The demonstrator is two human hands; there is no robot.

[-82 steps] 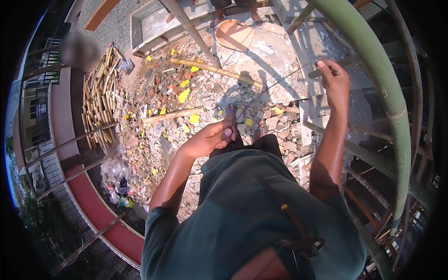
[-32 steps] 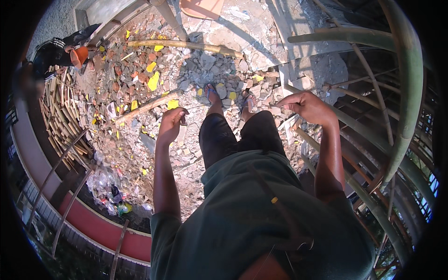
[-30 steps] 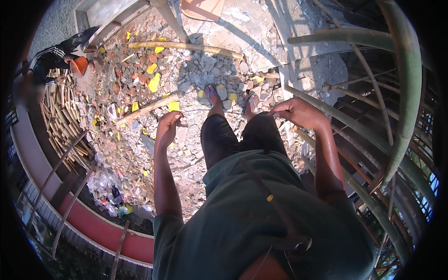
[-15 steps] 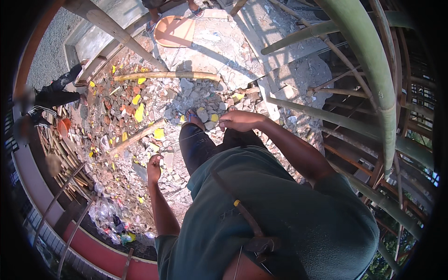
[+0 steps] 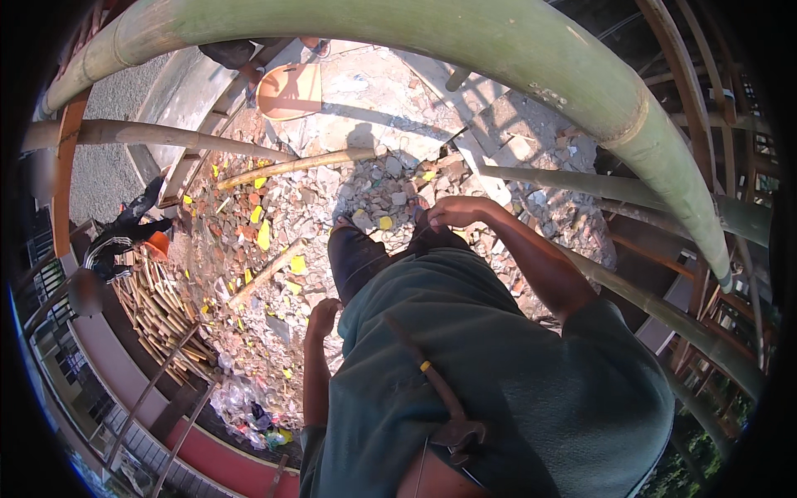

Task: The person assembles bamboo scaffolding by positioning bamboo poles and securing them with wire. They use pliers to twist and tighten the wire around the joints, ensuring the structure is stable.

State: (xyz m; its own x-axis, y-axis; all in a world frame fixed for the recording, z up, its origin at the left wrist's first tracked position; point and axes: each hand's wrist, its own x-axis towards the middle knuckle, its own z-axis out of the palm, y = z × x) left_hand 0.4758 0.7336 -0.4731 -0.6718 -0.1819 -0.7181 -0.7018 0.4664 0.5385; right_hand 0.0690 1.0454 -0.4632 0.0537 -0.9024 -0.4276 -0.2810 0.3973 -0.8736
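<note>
My left hand [image 5: 324, 317] hangs beside my left hip with its fingers curled in. Whether anything is inside them is hidden. My right hand [image 5: 457, 212] is closed at the knee of my dark trousers [image 5: 436, 241], its fingertips appearing to pinch the cloth. A hammer [image 5: 440, 397] with a dark handle and a yellow band lies against the front of my green shirt [image 5: 506, 357], its head toward my collar. Neither hand touches it. Beneath my feet spreads broken rubble [image 5: 320, 199] with scattered yellow pieces.
A thick green bamboo pole [image 5: 465, 33] arches across the top and right. A bamboo length [image 5: 299, 166] lies on the rubble. Another person [image 5: 124, 241] bends at the left near an orange bucket [image 5: 156, 245]. An orange basin [image 5: 290, 91] sits by someone's feet. Bamboo sticks [image 5: 162, 315] are piled left.
The view has shifted, and the green bamboo pole now spans the top. My left hand has drawn in closer to my hip. My right hand remains at the knee.
</note>
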